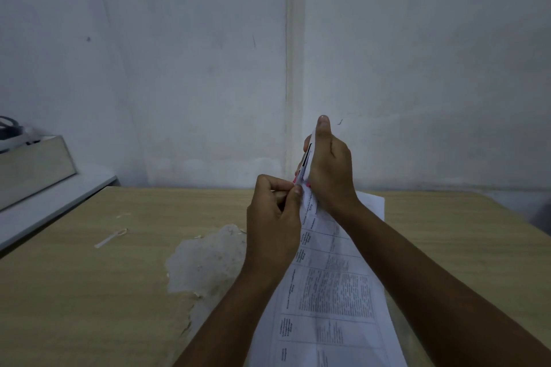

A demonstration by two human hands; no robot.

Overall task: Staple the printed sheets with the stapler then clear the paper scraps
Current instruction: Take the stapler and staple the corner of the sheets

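Printed sheets [331, 292] are rising from the near edge, the left hand [272, 217] pinching their upper corner between curled fingers. Just above, the right hand [326, 167] is clenching the red stapler [303, 168] onto that corner. Left of the fingers, paper scraps [111, 238] are lying on the wooden table [89, 292] beside a worn patch [208, 256]; a mirror [32, 167] is leaning farther left.

Worn wood table [89, 292], paper scraps [111, 238]
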